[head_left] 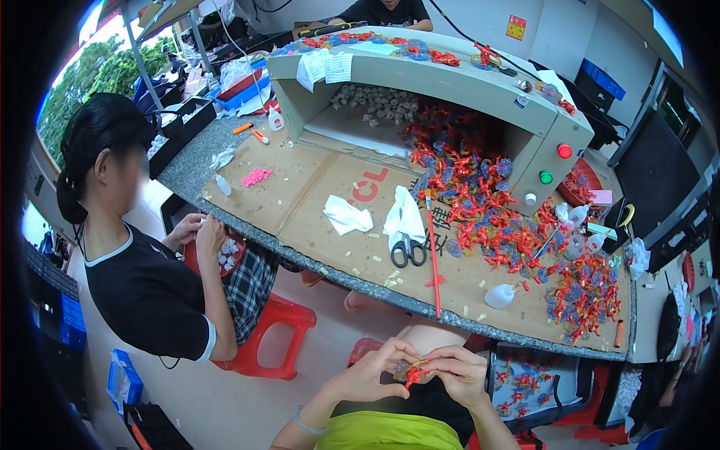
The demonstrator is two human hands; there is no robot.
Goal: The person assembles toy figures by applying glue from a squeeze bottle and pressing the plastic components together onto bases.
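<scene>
Just in front of my body, off the table's front edge, I hold a small red plastic figure with a yellowish, see-through part. My left hand pinches it from the left, fingers closed. From the other side, the fingertips of my right hand grip its red part. Finer details of the piece are too small to make out. A large heap of similar red, blue and yellow figures spills from the opening of a beige machine and spreads along the table's right side.
Cardboard covers the table. On it lie black-handled scissors, a long red stick, white tissues and a white bottle. A tray of figures is below right. A co-worker sits at left with a red bowl.
</scene>
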